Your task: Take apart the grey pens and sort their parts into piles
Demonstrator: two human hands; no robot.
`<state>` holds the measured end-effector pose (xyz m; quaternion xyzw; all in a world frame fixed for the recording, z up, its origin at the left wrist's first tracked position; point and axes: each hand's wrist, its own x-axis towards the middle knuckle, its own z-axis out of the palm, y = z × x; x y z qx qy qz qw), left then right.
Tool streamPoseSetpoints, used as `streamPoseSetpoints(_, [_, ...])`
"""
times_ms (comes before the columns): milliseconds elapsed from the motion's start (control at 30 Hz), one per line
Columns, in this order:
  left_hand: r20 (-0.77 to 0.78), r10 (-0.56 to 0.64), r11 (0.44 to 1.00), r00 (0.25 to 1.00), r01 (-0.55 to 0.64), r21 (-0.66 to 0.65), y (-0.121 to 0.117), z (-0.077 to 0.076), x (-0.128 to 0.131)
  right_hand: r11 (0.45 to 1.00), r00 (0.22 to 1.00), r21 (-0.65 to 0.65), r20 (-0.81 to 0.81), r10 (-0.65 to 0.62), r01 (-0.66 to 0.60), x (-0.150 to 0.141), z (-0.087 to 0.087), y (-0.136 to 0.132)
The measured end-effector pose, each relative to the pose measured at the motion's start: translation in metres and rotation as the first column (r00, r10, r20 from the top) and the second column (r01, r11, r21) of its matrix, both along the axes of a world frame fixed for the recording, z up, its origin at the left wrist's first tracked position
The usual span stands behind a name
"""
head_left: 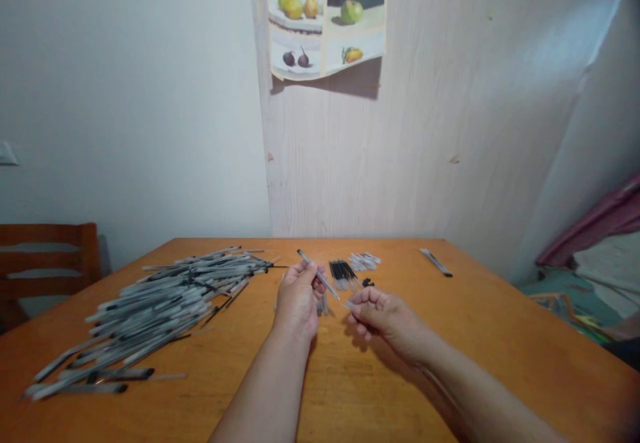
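My left hand (300,299) is closed round a slim pen (327,284), which is tilted with its black end up and left and its tip toward my right hand. Between the fingertips of my right hand (375,313) is a small translucent pen cap (349,305), just off the pen's tip. Behind the hands lies a row of black-and-clear pen refills (343,274). Beside it are several clear caps (365,261) and a little group of black plugs (369,282). Some pale pen barrels (323,305) are partly hidden behind my left hand.
A large heap of grey pens (165,309) spreads over the left of the wooden table (370,396). One more pen (437,263) lies at the far right. A wooden chair (47,259) stands at the left, and a poster of fruit (325,29) hangs on the wall.
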<state>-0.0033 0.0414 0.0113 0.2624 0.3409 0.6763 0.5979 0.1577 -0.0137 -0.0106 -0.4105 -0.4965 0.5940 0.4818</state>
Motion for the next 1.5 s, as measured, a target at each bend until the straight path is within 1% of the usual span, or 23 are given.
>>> streamPoseSetpoints(133, [-0.01, 0.015, 1.0, 1.0, -0.015, -0.002, -0.002, 0.002, 0.002, 0.995, 0.996, 0.075, 0.049, -0.072, 0.068, -0.008, -0.006, 0.001])
streamPoseSetpoints(300, [-0.029, 0.031, 1.0, 0.999, -0.031, -0.001, -0.006, 0.005, 0.004, 0.984, 0.991, 0.141, 0.071, -0.115, 0.105, -0.014, -0.012, 0.003])
streamPoseSetpoints(567, [-0.07, 0.027, 0.999, 0.997, -0.026, 0.018, -0.007, 0.003, 0.008, 0.974, 0.987, 0.173, 0.047, -0.154, 0.144, -0.019, -0.008, 0.001])
streamPoseSetpoints(767, [-0.089, 0.017, 0.999, 0.996, -0.015, 0.028, -0.01, 0.002, 0.012, 0.97, 0.984, 0.168, 0.001, -0.18, 0.178, -0.02, -0.01, 0.003])
streamPoseSetpoints(933, [-0.113, 0.018, 0.999, 0.993, -0.013, 0.045, -0.012, 0.003, 0.014, 0.957, 0.977, 0.2, -0.004, -0.214, 0.21, -0.019, -0.012, 0.004])
streamPoseSetpoints(1300, [-0.157, -0.065, 0.994, 0.985, 0.078, 0.075, -0.015, 0.005, 0.015, 0.916, 0.951, 0.26, -0.033, -0.308, 0.306, -0.018, -0.003, -0.001])
streamPoseSetpoints(1500, [-0.142, -0.096, 0.993, 0.985, 0.105, 0.056, -0.015, 0.006, 0.015, 0.903, 0.951, 0.308, -0.016, -0.309, 0.299, -0.015, -0.001, -0.002])
